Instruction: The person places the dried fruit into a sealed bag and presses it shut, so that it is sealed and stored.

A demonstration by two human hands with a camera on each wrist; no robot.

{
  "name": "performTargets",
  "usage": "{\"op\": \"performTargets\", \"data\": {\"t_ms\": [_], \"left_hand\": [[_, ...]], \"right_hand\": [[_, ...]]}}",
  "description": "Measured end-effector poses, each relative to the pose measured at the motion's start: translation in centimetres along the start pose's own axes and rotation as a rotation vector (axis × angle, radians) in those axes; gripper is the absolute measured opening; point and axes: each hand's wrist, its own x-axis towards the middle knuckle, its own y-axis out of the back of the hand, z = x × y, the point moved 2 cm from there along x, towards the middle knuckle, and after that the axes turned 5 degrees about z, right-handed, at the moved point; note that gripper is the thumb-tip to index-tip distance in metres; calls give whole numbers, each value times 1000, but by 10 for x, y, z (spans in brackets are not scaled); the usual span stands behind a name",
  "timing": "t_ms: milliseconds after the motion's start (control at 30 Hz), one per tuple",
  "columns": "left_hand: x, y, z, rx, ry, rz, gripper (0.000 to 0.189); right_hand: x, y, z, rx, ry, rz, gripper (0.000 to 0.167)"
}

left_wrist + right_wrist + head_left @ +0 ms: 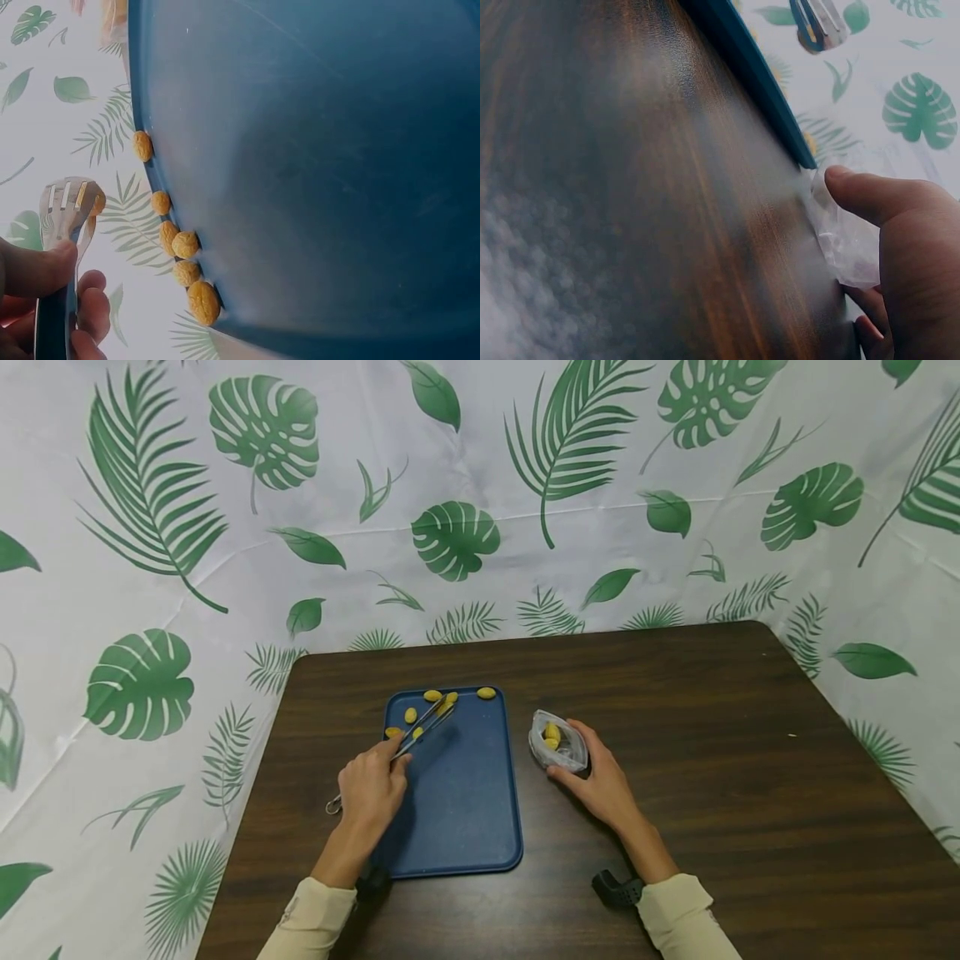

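Observation:
My left hand (372, 785) grips metal tongs (420, 731) above the upper left of a blue tray (465, 810). Between the fork-shaped tips of the tongs sits a small yellow-brown wrinkled oval piece (99, 201), like a dried fruit. Several more such pieces (204, 302) lie along the tray's far and left edges. To the right of the tray, my right hand (602, 783) holds a clear plastic bag (847, 247), thumb on one side and fingers on the other. The bag's mouth gapes upward, and yellow pieces (552, 736) show inside it.
Tray and bag both rest on a dark wood-grain table (720, 777). Behind and beside the table hangs a white cloth (480, 468) printed with green leaves. A black band (617, 889) is worn at the right wrist. One tiny pale bit (792, 735) lies at the table's right.

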Motion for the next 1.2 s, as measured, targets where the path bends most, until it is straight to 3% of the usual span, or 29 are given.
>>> {"op": "performTargets", "data": {"t_ms": [533, 1200], "left_hand": [[-1, 3, 5, -20, -52, 43, 35], [-2, 3, 11, -88, -87, 39, 38]], "right_hand": [[0, 0, 0, 11, 14, 1, 85], [0, 0, 0, 2, 30, 4, 85]]}}
